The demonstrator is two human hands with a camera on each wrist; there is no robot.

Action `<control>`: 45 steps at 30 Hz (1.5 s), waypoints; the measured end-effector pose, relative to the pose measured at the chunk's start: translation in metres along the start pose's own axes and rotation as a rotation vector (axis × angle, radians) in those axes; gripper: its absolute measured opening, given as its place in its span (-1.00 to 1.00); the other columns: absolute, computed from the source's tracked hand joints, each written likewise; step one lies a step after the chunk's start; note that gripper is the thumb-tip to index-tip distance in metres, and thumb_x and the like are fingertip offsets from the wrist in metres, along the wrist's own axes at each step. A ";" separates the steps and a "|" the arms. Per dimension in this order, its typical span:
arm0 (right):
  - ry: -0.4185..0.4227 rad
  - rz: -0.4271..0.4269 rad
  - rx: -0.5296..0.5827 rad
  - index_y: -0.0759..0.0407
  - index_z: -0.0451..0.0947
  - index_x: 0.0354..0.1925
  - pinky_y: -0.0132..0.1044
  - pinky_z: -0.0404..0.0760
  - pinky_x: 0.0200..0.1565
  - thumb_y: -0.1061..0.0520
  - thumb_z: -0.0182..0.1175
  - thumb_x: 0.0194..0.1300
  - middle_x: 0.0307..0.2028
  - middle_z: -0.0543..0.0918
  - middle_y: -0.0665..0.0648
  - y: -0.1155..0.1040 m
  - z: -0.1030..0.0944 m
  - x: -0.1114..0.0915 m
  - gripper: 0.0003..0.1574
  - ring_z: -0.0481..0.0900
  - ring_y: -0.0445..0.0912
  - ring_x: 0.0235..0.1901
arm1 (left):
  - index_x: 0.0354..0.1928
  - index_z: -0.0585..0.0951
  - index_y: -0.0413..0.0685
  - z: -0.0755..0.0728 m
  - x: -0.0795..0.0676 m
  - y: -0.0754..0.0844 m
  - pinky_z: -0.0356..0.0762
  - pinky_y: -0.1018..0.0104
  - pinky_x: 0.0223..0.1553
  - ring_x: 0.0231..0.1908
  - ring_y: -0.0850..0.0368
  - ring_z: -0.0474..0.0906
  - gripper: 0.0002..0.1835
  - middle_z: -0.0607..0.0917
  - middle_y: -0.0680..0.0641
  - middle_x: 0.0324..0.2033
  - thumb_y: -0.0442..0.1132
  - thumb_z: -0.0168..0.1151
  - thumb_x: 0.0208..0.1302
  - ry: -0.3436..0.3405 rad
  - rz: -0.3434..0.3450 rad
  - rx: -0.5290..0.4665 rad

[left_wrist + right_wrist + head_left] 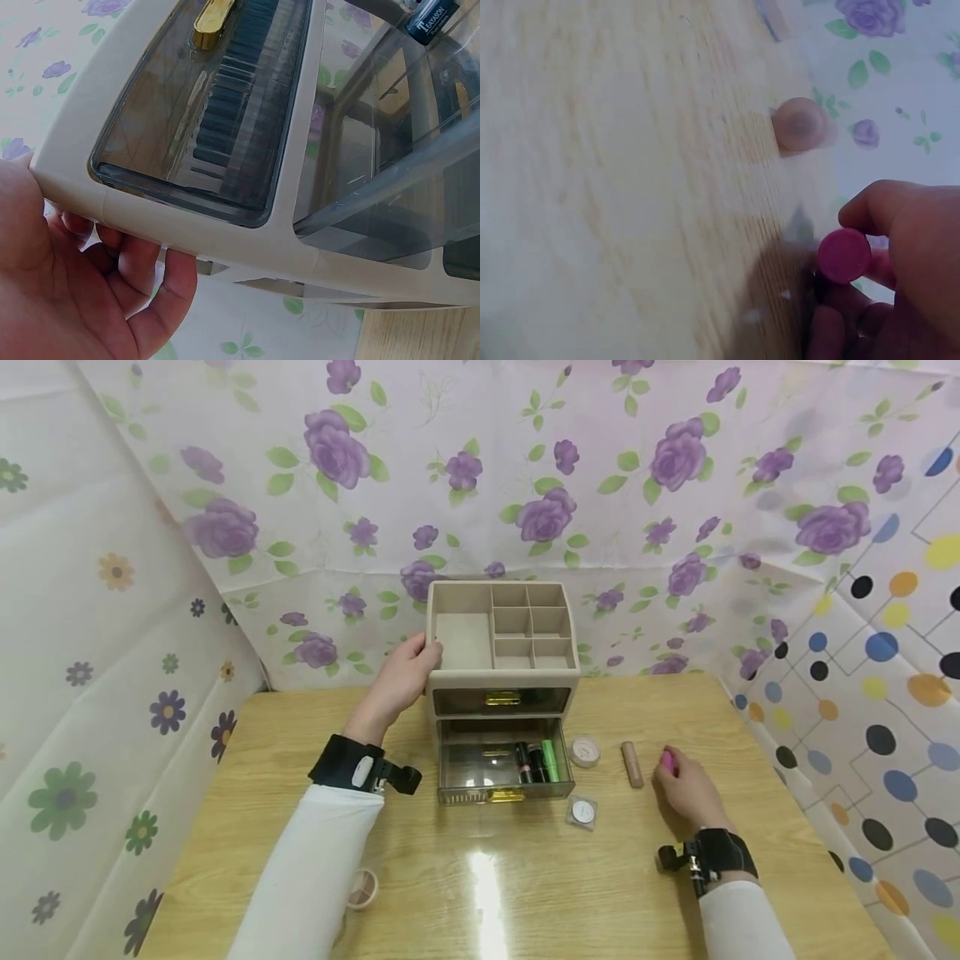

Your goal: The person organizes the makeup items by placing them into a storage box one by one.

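A beige makeup organizer (504, 675) stands at the back of the table, with its lower clear drawer (468, 772) pulled out. My left hand (401, 677) grips the organizer's left side, thumb at the top rim; in the left wrist view its curled fingers (180, 285) lie along the side wall. In my right hand (693, 789) a pink round-ended cosmetic tube (844, 256) is pinched between thumb and fingers, low over the table at right. Several dark tubes and a green tube (551, 761) lie in the drawer. Left of my right hand lies a beige-pink tube (632, 765).
Beside the drawer are a round white compact (585, 752) and a square clear case (582, 812). Another round compact (363, 889) sits near my left forearm. The organizer's upper drawer (468, 701) is closed. Flowered cloth (480, 518) hangs behind the wooden table (600, 893).
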State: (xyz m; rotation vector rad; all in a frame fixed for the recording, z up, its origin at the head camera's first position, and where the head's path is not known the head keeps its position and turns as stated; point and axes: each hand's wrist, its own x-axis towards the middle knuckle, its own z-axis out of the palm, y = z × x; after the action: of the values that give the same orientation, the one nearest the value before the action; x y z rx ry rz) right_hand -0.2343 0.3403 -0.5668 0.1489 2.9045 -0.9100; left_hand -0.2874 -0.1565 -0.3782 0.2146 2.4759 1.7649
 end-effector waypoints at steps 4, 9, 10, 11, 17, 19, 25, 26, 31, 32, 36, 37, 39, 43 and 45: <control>-0.004 0.072 0.103 0.22 0.08 0.69 0.30 0.42 0.28 -0.23 -0.21 0.74 0.26 0.56 0.48 -0.001 -0.003 -0.004 -0.16 0.52 0.34 0.21 | 0.55 0.40 -0.08 0.000 0.000 -0.001 0.58 -0.01 0.02 0.13 -0.19 0.55 -0.41 0.55 -0.27 0.29 0.06 -0.14 0.68 -0.002 0.001 -0.004; 0.002 0.086 0.176 0.11 0.17 0.67 -0.05 0.48 -0.03 -0.29 -0.18 0.73 -0.13 0.70 0.21 -0.009 -0.005 -0.008 -0.19 0.59 0.08 -0.11 | 0.54 0.42 -0.10 -0.001 0.000 -0.002 0.57 -0.04 0.04 0.14 -0.20 0.55 -0.40 0.55 -0.28 0.29 0.07 -0.12 0.67 0.002 0.001 -0.012; 0.002 0.083 0.185 0.12 0.18 0.67 -0.11 0.49 -0.07 -0.29 -0.17 0.73 -0.15 0.70 0.19 -0.011 -0.006 -0.008 -0.18 0.59 0.05 -0.14 | 0.54 0.41 -0.09 -0.002 0.000 -0.001 0.57 -0.05 0.04 0.15 -0.21 0.55 -0.40 0.55 -0.28 0.30 0.07 -0.12 0.67 0.002 -0.001 -0.014; 0.000 0.080 0.196 0.13 0.17 0.67 -0.14 0.51 -0.11 -0.29 -0.16 0.73 -0.16 0.69 0.19 -0.013 -0.006 -0.009 -0.17 0.59 0.03 -0.16 | 0.54 0.41 -0.09 -0.002 -0.001 -0.001 0.57 -0.06 0.05 0.15 -0.21 0.55 -0.40 0.55 -0.28 0.30 0.08 -0.12 0.67 0.002 -0.001 -0.016; 0.002 0.029 0.276 0.17 0.11 0.68 -0.24 0.64 -0.23 -0.37 -0.12 0.70 -0.06 0.65 0.29 -0.030 -0.012 -0.016 -0.07 0.62 0.03 -0.18 | 0.54 0.42 -0.09 -0.002 -0.001 -0.001 0.57 -0.06 0.05 0.15 -0.21 0.55 -0.40 0.55 -0.28 0.29 0.07 -0.11 0.67 0.003 -0.002 -0.015; -0.001 -0.008 0.299 0.19 0.15 0.66 -0.25 0.65 -0.24 -0.38 -0.11 0.68 -0.07 0.64 0.30 -0.039 -0.015 -0.019 -0.07 0.62 0.02 -0.19 | 0.54 0.42 -0.09 -0.002 -0.001 -0.002 0.57 -0.04 0.03 0.14 -0.21 0.55 -0.41 0.55 -0.28 0.29 0.06 -0.12 0.67 0.006 -0.001 -0.014; -0.037 -0.112 0.358 0.22 0.23 0.60 -0.23 0.64 -0.24 -0.35 -0.05 0.68 -0.13 0.63 0.30 -0.078 -0.027 -0.030 -0.11 0.58 -0.01 -0.27 | 0.54 0.43 -0.09 -0.003 -0.002 -0.003 0.57 0.03 -0.03 0.10 -0.19 0.56 -0.41 0.57 -0.28 0.27 0.05 -0.11 0.67 0.011 -0.004 -0.015; -0.045 -0.128 0.370 0.20 0.24 0.60 -0.23 0.65 -0.24 -0.32 -0.03 0.69 -0.14 0.63 0.31 -0.086 -0.029 -0.032 -0.15 0.58 -0.01 -0.27 | 0.53 0.44 -0.09 -0.003 -0.002 -0.003 0.57 0.04 -0.04 0.10 -0.19 0.56 -0.41 0.57 -0.28 0.26 0.05 -0.11 0.67 0.011 -0.003 -0.015; -0.093 -0.192 0.458 0.09 0.27 0.61 -0.21 0.67 -0.33 -0.10 0.12 0.69 -0.09 0.64 0.31 -0.125 -0.037 -0.044 -0.30 0.63 0.10 -0.29 | 0.51 0.46 -0.10 -0.003 -0.001 -0.004 0.57 0.05 -0.04 0.09 -0.19 0.56 -0.42 0.57 -0.28 0.25 0.06 -0.10 0.66 0.008 0.000 -0.020; -0.102 -0.201 0.472 0.06 0.29 0.60 -0.22 0.66 -0.36 -0.08 0.14 0.68 -0.08 0.64 0.31 -0.132 -0.038 -0.046 -0.31 0.64 0.11 -0.30 | 0.51 0.45 -0.10 -0.003 -0.001 -0.004 0.57 0.04 -0.03 0.10 -0.19 0.56 -0.42 0.57 -0.28 0.26 0.06 -0.10 0.66 0.005 -0.001 -0.022; -0.111 -0.260 0.480 0.02 0.33 0.58 -0.22 0.70 -0.38 -0.05 0.22 0.64 -0.04 0.66 0.30 -0.156 -0.040 -0.053 -0.31 0.71 0.06 -0.31 | 0.50 0.45 -0.10 -0.002 0.000 -0.003 0.57 0.00 0.00 0.12 -0.19 0.55 -0.42 0.56 -0.27 0.27 0.07 -0.10 0.65 -0.005 -0.006 -0.029; -0.114 -0.280 0.481 0.03 0.34 0.58 -0.21 0.72 -0.35 -0.04 0.23 0.63 -0.05 0.67 0.29 -0.162 -0.040 -0.054 -0.31 0.72 0.05 -0.30 | 0.49 0.45 -0.09 -0.002 0.000 -0.003 0.57 0.00 0.01 0.12 -0.19 0.55 -0.42 0.56 -0.26 0.28 0.08 -0.10 0.65 -0.008 -0.006 -0.030; -0.121 -0.318 0.483 0.05 0.35 0.58 -0.20 0.75 -0.28 -0.01 0.26 0.62 -0.08 0.69 0.28 -0.173 -0.039 -0.055 -0.30 0.74 0.04 -0.29 | 0.47 0.47 -0.09 -0.002 0.001 -0.002 0.57 0.00 0.01 0.12 -0.18 0.55 -0.43 0.56 -0.26 0.27 0.08 -0.11 0.65 -0.008 -0.005 -0.031; -0.154 -0.373 0.510 0.07 0.34 0.58 -0.18 0.78 -0.19 0.09 0.26 0.62 -0.09 0.71 0.30 -0.191 -0.031 -0.055 -0.30 0.76 0.04 -0.27 | 0.41 0.50 -0.11 -0.001 0.002 -0.002 0.58 0.03 -0.03 0.09 -0.16 0.55 -0.46 0.57 -0.26 0.24 0.06 -0.11 0.65 0.001 0.000 -0.028; -0.175 -0.391 0.512 0.07 0.34 0.58 -0.17 0.79 -0.17 0.13 0.25 0.62 -0.05 0.71 0.35 -0.200 -0.027 -0.054 -0.31 0.77 0.04 -0.25 | 0.37 0.52 -0.13 -0.001 0.002 -0.003 0.57 0.04 -0.04 0.07 -0.16 0.55 -0.47 0.57 -0.26 0.22 0.07 -0.11 0.65 0.005 0.001 -0.028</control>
State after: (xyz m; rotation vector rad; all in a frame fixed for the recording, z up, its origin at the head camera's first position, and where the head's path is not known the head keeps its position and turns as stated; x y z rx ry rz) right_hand -0.2064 0.1886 -0.4256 -0.4555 2.5166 -1.6202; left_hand -0.2897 -0.1581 -0.3811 0.2096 2.4534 1.8014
